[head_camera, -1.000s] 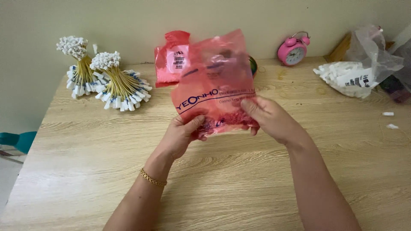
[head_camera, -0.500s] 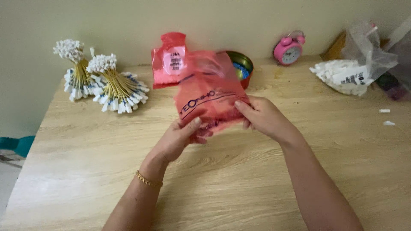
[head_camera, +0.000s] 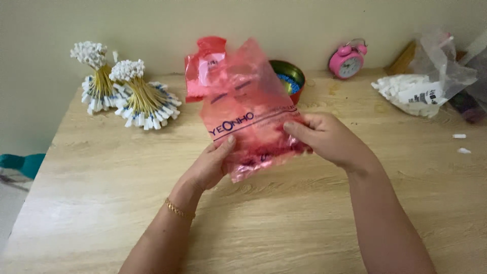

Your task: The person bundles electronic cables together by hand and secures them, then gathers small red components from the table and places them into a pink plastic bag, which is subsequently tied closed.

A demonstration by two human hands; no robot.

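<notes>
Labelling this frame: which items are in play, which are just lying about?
In play: left hand, right hand, both gripping red plastic bag.
Lying about: second red bag, green tin, pink alarm clock, swab bundles, clear bag of white pieces.

Under and all round the fingers (head_camera: 300,132): a wooden table (head_camera: 284,233), pale oak grain running left to right, with a soft sheen toward the near left corner. Beyond the fingers, right behind the table's far edge: a plain cream wall (head_camera: 304,25), bare and matt. Far left of the fingers, past the table's edge: a sliver of pale floor (head_camera: 7,208) and something teal (head_camera: 20,163), cut off by the frame. Lit softly and evenly, with faint shadows only.
</notes>
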